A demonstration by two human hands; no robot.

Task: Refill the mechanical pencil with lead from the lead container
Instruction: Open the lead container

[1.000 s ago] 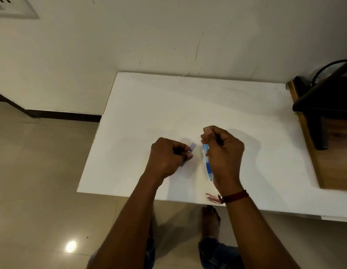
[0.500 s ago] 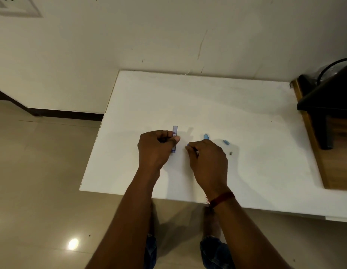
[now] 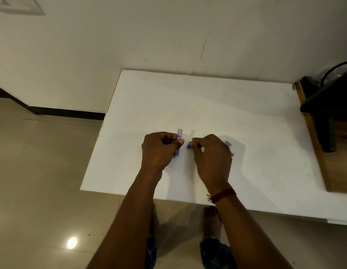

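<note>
Over the white surface point(image 3: 207, 105), left hand point(image 3: 159, 150) grips the upright lead container point(image 3: 179, 137) in curled fingers, right hand point(image 3: 212, 156) just beside it pinches a small blue piece point(image 3: 188, 146), a pencil cap point(image 3: 228, 143) lying behind the right hand.

L hand point(image 3: 161, 148) fisted, fingers pinched; R hand point(image 3: 212, 154) curled, fingertips pinched, close together.

I see the lead container point(image 3: 179, 135): slim, translucent blue-violet, upright, top clear of the left hand point(image 3: 160, 147) pinching it over the white table point(image 3: 207, 105). Mechanical pencil: probably the blue tip point(image 3: 188, 146) at the right hand point(image 3: 212, 154); body hidden.
</note>
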